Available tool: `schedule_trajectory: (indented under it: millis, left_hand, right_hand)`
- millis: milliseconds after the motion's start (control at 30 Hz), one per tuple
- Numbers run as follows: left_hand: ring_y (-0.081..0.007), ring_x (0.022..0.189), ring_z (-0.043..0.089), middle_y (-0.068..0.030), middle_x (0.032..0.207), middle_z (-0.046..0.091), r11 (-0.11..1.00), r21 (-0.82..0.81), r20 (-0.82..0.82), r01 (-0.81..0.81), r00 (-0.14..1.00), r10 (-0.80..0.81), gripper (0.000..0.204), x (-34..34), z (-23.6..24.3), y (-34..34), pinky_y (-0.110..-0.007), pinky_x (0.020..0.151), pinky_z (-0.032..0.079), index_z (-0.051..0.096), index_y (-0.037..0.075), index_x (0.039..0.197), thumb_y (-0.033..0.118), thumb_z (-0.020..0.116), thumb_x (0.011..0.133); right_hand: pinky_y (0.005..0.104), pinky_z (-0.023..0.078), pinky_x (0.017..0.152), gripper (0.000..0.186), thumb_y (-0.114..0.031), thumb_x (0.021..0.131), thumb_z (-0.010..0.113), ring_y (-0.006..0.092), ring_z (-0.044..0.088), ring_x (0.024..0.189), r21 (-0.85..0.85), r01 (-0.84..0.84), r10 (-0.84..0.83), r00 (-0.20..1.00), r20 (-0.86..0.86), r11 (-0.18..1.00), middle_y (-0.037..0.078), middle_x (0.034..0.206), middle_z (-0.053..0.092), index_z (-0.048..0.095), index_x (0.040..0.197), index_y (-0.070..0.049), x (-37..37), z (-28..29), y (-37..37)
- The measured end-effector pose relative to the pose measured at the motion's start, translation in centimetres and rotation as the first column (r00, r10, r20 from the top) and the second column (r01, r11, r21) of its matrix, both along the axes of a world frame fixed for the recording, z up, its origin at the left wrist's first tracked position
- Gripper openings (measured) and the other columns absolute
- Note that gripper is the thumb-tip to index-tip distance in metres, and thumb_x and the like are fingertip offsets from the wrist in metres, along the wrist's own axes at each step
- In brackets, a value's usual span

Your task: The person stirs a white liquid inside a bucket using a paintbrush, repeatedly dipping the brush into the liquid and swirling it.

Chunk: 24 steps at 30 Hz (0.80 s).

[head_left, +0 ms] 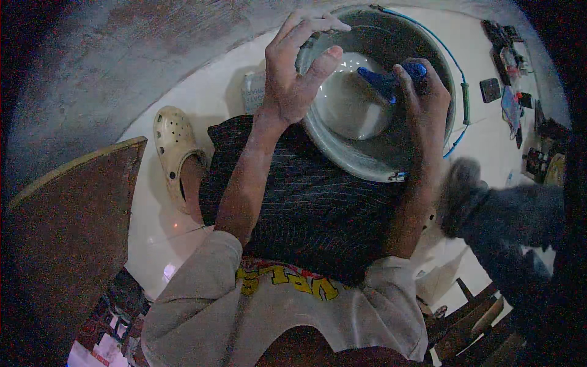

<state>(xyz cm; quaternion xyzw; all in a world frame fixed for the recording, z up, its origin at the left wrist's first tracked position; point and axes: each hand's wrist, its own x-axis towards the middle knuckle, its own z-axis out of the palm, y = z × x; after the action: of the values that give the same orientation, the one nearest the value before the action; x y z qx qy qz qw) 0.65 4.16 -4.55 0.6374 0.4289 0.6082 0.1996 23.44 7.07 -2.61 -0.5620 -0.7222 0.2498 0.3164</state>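
Note:
A large grey bucket [361,168] stands on the floor in front of me, with a shallow pool of cloudy water [358,110] at its bottom. My right hand [425,95] is inside the right part of its mouth, fingers closed around a crumpled dark blue cloth [379,79]. One end of the cloth hangs over the water. Above the bucket's left rim, my left hand [293,70] is raised with nothing in it, thumb and fingers apart. The bucket's blue wire handle [463,76], with a green grip, is folded down along the right side.
A grey wall [153,49] curves along the upper left. Left of me are a wooden panel [73,214] and my beige clog [171,137]. Another person's dark-clothed leg [507,214] is close on the right. Several small items, including a dark square pad [490,90], lie at the far right.

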Motion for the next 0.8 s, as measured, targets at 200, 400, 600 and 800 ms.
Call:
schedule_trajectory:
  millis: [200, 400, 600, 800]
  left_hand:
    - [-0.0251, 0.119, 0.057, -0.0125, 0.118, 0.065, 0.999, -0.021, 0.039, -0.033, 0.999, 0.034, 0.033, 0.1, -0.3, 0.0, -0.039, 0.107, 0.040, 0.069, 0.003, 0.110, 0.026, 0.060, 0.088]
    - [-0.0247, 0.116, 0.058, -0.0125, 0.116, 0.066, 1.000, -0.029, 0.061, 0.008, 0.998, -0.006, 0.031, 0.4, 0.1, 0.0, -0.038, 0.106, 0.040, 0.069, 0.002, 0.110, 0.022, 0.060, 0.087]
    - [-0.0243, 0.113, 0.059, -0.0131, 0.113, 0.067, 0.999, 0.050, 0.076, 0.018, 0.997, -0.021, 0.031, 0.4, 0.8, 0.1, -0.037, 0.102, 0.043, 0.069, 0.001, 0.108, 0.023, 0.059, 0.088]
    - [-0.0332, 0.110, 0.058, -0.0191, 0.113, 0.060, 0.999, -0.048, 0.023, -0.014, 1.000, 0.015, 0.033, 0.1, 0.3, -0.2, -0.041, 0.098, 0.043, 0.063, -0.001, 0.110, 0.025, 0.059, 0.089]
  right_hand:
    - [0.0305, 0.050, 0.080, 0.025, -0.022, 0.094, 0.068, 0.0153, 0.061, 0.082, 0.042, 0.000, -0.002, 0.998, 0.057, 0.999, 0.011, 0.090, 0.068, 0.065, 0.105, 0.000, 0.0, 0.2, -0.1]
    - [0.0326, 0.050, 0.081, 0.026, -0.024, 0.094, 0.067, 0.0197, 0.063, 0.083, 0.088, 0.075, -0.082, 0.994, 0.077, 0.993, 0.012, 0.091, 0.068, 0.066, 0.105, -0.001, -0.7, 1.6, -0.7]
    - [0.0411, 0.052, 0.078, 0.029, -0.029, 0.090, 0.072, 0.0339, 0.068, 0.083, 0.207, 0.020, -0.024, 1.000, 0.016, 0.978, 0.017, 0.091, 0.070, 0.065, 0.096, -0.002, -0.9, 1.5, -0.8]
    - [0.0409, 0.052, 0.078, 0.028, -0.028, 0.091, 0.071, 0.0327, 0.068, 0.081, 0.134, -0.026, 0.032, 0.998, -0.047, 0.991, 0.016, 0.090, 0.070, 0.066, 0.096, -0.001, -0.7, 1.0, -0.6]
